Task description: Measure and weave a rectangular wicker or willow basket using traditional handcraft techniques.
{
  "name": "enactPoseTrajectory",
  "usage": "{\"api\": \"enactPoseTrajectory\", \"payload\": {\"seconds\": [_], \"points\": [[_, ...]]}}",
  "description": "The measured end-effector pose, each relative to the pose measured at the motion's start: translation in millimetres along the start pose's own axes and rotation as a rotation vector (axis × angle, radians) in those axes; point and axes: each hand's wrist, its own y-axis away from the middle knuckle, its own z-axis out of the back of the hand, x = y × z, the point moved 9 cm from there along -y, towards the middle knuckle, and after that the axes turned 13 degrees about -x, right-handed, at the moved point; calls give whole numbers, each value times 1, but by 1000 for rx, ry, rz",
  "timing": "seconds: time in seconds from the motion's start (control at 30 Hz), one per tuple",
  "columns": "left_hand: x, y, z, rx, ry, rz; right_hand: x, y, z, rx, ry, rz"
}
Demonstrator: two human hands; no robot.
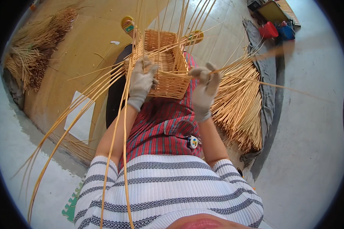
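A rectangular wicker basket [167, 86], partly woven, rests on my lap with its hollow upward. Long wicker strands rise from its far rim and fan out to the left. My left hand [142, 81], in a pale work glove, is closed on the near left corner, gripping the rim and strands there. Just off the near right corner is my right hand [204, 89], gloved too. Its fingers are bent around wicker strands [233, 68] that run out to the right, blurred at their far ends. The fingertips of both hands are partly hidden.
A big bundle of wicker rods [240, 110] lies on grey cloth [269, 76] at right. Another rod pile [38, 49] is at far left. A white sheet [80, 118] lies on the floor. A red container [268, 30] and a blue one [286, 32] stand at upper right.
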Motion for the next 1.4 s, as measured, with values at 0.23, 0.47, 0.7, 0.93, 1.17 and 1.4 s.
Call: {"api": "enactPoseTrajectory", "payload": {"seconds": [0.23, 0.47, 0.7, 0.93, 1.17, 1.4], "points": [[-11, 17, -80, 312, -369, -179, -71, -34, 34, 21, 220, -494], [9, 8, -82, 260, -136, -48, -25, -87, -10, -120, 906, 333], [15, 33, -1, 37, 278, -275, -122, 0, 34, 285, 1103, -110], [28, 37, 149, -306, 22, -411, 22, 81, -114, 737, 310, 28], [32, 53, 139, -256, 44, -496, 105, 128, -159, 771, -314, 198], [-6, 44, 153, -142, 61, -570, 133, 136, -155, 656, -455, 436]]}}
